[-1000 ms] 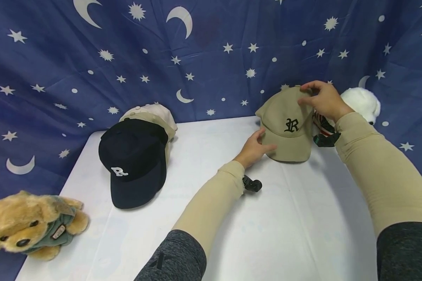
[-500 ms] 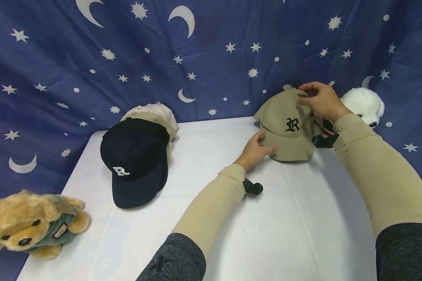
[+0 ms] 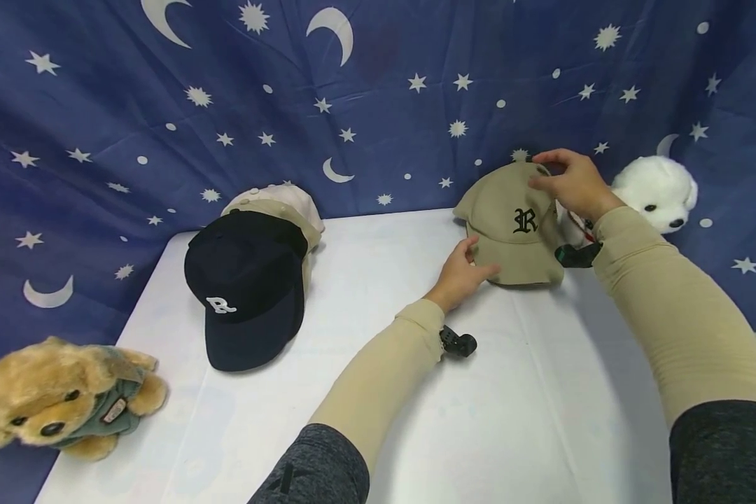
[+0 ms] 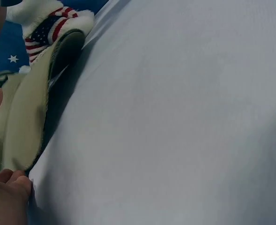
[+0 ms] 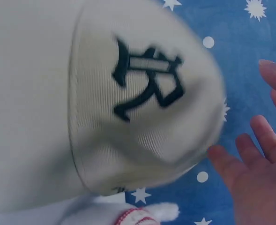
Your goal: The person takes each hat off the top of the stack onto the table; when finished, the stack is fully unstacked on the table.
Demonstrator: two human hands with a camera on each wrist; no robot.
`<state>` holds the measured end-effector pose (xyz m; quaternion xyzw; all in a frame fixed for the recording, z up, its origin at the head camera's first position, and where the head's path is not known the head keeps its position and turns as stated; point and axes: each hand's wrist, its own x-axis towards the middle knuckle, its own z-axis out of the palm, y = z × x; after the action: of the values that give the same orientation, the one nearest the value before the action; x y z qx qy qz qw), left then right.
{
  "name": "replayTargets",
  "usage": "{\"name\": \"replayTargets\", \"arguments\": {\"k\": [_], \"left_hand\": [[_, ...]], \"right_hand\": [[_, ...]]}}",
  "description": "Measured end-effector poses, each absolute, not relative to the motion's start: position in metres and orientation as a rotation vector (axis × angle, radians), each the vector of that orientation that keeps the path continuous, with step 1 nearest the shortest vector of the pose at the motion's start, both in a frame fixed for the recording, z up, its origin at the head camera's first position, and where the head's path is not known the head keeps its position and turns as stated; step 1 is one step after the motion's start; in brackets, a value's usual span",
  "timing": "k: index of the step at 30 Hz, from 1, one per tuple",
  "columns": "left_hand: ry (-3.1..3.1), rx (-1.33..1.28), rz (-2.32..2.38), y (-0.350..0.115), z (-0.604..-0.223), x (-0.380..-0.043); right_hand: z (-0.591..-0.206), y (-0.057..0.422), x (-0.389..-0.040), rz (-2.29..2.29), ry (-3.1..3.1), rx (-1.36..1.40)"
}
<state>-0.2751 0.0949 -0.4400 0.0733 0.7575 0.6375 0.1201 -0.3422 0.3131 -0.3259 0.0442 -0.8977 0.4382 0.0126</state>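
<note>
A tan baseball cap (image 3: 518, 217) with a black R stands at the back right, its brim toward me. My left hand (image 3: 460, 276) is at the brim's left side. In the left wrist view, its fingertips (image 4: 18, 180) touch the edge of the brim (image 4: 23, 126), with the thumb apart from them. My right hand (image 3: 573, 183) is at the top of the crown, fingers spread. In the right wrist view a fingertip (image 5: 217, 153) meets or nearly meets the crown (image 5: 147, 93), with nothing pinched.
Left of the middle, a navy cap (image 3: 246, 262) lies over tan and pale caps (image 3: 296, 203). A white plush dog (image 3: 658, 196) sits behind the right forearm. A brown plush dog (image 3: 57, 399) lies front left on the white table (image 3: 529, 420). Behind hangs a blue starry cloth (image 3: 403, 105).
The cap has tipped slightly forward and right at the brim, its crown sinking a little. Both hands stay close to it. The view has drifted slightly, showing more of the white plush dog.
</note>
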Motion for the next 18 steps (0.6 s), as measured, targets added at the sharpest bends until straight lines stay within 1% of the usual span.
{"name": "replayTargets", "arguments": {"k": [10, 18], "left_hand": [[2.235, 0.187, 1.793, 0.103, -0.434, -0.279], [2.212, 0.247, 1.844, 0.108, -0.434, -0.280]], "right_hand": [[-0.323, 0.313, -0.330, 1.363, -2.764, 0.151], [-0.317, 0.314, -0.318, 1.319, -2.752, 0.166]]}}
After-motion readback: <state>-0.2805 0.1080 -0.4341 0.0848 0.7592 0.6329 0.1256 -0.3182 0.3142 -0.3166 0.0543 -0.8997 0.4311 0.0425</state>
